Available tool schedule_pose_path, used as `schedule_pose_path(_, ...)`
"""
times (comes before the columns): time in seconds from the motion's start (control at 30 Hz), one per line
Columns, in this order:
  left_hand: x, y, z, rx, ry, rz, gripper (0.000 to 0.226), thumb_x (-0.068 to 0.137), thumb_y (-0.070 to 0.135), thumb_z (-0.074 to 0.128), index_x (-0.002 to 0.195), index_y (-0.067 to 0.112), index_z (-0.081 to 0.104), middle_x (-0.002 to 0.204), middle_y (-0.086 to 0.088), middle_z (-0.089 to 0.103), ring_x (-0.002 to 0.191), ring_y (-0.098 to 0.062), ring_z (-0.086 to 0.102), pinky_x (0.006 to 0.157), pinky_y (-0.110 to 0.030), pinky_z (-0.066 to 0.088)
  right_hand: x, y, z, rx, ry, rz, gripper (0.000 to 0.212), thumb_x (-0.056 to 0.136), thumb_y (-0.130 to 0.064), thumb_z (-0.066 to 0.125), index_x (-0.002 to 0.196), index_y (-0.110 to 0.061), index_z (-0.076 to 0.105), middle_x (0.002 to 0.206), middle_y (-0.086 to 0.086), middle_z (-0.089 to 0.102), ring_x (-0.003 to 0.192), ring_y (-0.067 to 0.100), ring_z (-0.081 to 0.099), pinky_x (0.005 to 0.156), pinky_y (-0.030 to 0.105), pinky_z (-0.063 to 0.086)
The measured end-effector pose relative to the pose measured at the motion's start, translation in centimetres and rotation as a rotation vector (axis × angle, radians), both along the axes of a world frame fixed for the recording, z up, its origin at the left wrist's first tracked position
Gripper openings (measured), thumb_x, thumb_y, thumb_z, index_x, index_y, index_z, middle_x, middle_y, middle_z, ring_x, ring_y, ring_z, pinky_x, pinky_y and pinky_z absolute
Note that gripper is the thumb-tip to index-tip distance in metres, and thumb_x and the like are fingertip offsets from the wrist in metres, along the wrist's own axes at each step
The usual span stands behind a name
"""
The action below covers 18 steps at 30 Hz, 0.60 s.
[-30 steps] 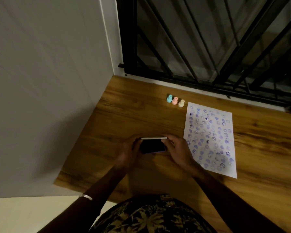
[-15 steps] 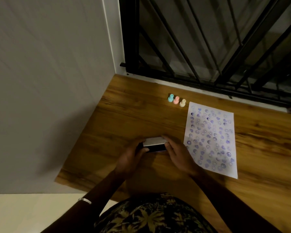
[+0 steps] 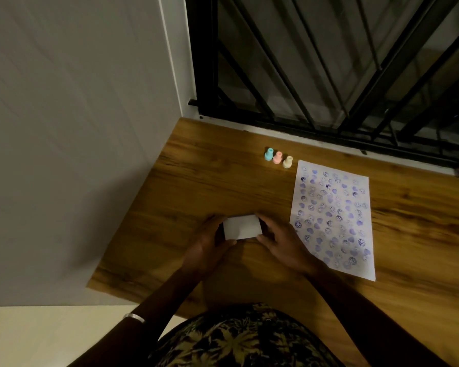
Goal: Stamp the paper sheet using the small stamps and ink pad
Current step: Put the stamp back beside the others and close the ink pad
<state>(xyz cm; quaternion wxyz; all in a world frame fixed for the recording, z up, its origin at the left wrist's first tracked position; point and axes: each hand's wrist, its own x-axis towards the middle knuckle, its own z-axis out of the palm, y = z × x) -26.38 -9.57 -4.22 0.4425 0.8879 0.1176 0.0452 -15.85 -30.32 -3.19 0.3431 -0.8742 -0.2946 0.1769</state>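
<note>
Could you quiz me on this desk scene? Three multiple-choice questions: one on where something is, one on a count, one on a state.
1. Where do the stamps stand?
A. beyond the sheet's far left corner
B. on the sheet
C. in the person's lap

2. How many stamps?
A. two
B. three
C. five

3. The ink pad is:
A. lid shut, between both hands
B. open, alone
C. on the sheet

Answers: 1 A, off the sheet near the window; 2 B, blue, pink, cream; 3 A, left hand and right hand grip it.

My one head camera is looking forward and steeply down at the wooden table (image 3: 196, 181), fairly close; beyond it, the window grille (image 3: 329, 75) is filling the top.
</note>
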Motion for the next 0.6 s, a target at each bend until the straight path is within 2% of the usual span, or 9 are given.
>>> schedule_pose_path(0.07, 0.2, 0.1, -0.1, 0.024, 0.002, -0.003, 0.069, 0.081, 0.048, 0.068, 0.139, 0.022, 0.042, 0.143, -0.004, 0.043, 0.129, -0.018, 0.04, 0.103, -0.033, 0.04, 0.2, 0.1, 0.1, -0.022, -0.003, -0.011, 0.062, 0.091, -0.033, 0.06, 0.146, -0.031, 0.03, 0.148, 0.004, 0.038, 0.128, 0.019, 0.043, 0.105, 0.037, 0.04)
schedule_pose_path(0.13, 0.4, 0.2, -0.1, 0.077, -0.014, -0.011, 0.069, 0.081, 0.047, 0.069, 0.139, 0.02, 0.043, 0.142, -0.004, 0.046, 0.129, -0.018, 0.041, 0.103, -0.031, 0.038, 0.4, 0.2, 0.1, -0.045, -0.031, -0.005, 0.064, 0.091, -0.033, 0.061, 0.146, -0.032, 0.029, 0.15, 0.003, 0.037, 0.13, 0.018, 0.04, 0.107, 0.042, 0.039)
schedule_pose_path(0.27, 0.5, 0.6, -0.1, 0.139, -0.015, -0.023, 0.074, 0.078, 0.058, 0.062, 0.138, 0.02, 0.045, 0.139, -0.005, 0.05, 0.127, -0.02, 0.045, 0.102, -0.042, 0.045, 0.7, 0.4, 0.3, -0.072, -0.071, 0.024, 0.064, 0.09, -0.029, 0.061, 0.146, -0.03, 0.03, 0.154, -0.002, 0.032, 0.14, 0.018, 0.028, 0.112, 0.048, 0.031)
schedule_pose_path(0.33, 0.5, 0.5, -0.1, 0.119, -0.003, -0.022, 0.078, 0.076, 0.063, 0.059, 0.139, 0.019, 0.044, 0.14, -0.006, 0.049, 0.128, -0.022, 0.044, 0.103, -0.044, 0.044, 0.7, 0.5, 0.4, -0.075, -0.053, 0.019, 0.065, 0.09, -0.03, 0.062, 0.146, -0.031, 0.029, 0.154, -0.002, 0.031, 0.139, 0.018, 0.029, 0.113, 0.045, 0.031)
schedule_pose_path(0.43, 0.5, 0.5, -0.1, 0.005, 0.07, -0.024, 0.092, 0.072, 0.055, 0.073, 0.146, 0.019, 0.031, 0.149, -0.006, 0.037, 0.135, -0.021, 0.036, 0.107, -0.038, 0.038, 0.8, 0.5, 0.9, -0.08, 0.027, 0.015, 0.076, 0.086, -0.034, 0.068, 0.148, -0.031, 0.025, 0.155, -0.001, 0.028, 0.137, 0.018, 0.032, 0.109, 0.031, 0.029)
schedule_pose_path(0.5, 0.7, 0.7, -0.1, -0.073, 0.12, -0.008, 0.098, 0.071, 0.047, 0.079, 0.149, 0.021, 0.025, 0.151, -0.005, 0.032, 0.136, -0.02, 0.033, 0.108, -0.038, 0.036, 0.9, 0.5, 1.2, -0.088, 0.046, 0.011, 0.084, 0.082, -0.036, 0.071, 0.149, -0.033, 0.021, 0.156, -0.001, 0.026, 0.137, 0.019, 0.032, 0.108, 0.032, 0.029)
schedule_pose_path(0.6, 1.0, 1.3, -0.2, -0.047, 0.157, -0.031, 0.099, 0.068, 0.053, 0.077, 0.147, 0.027, 0.025, 0.149, -0.003, 0.034, 0.135, -0.022, 0.036, 0.106, -0.046, 0.041, 1.2, 0.7, 1.3, -0.131, 0.027, 0.014, 0.089, 0.081, -0.039, 0.072, 0.148, -0.041, 0.014, 0.156, 0.0, 0.025, 0.138, 0.02, 0.03, 0.107, 0.034, 0.03)
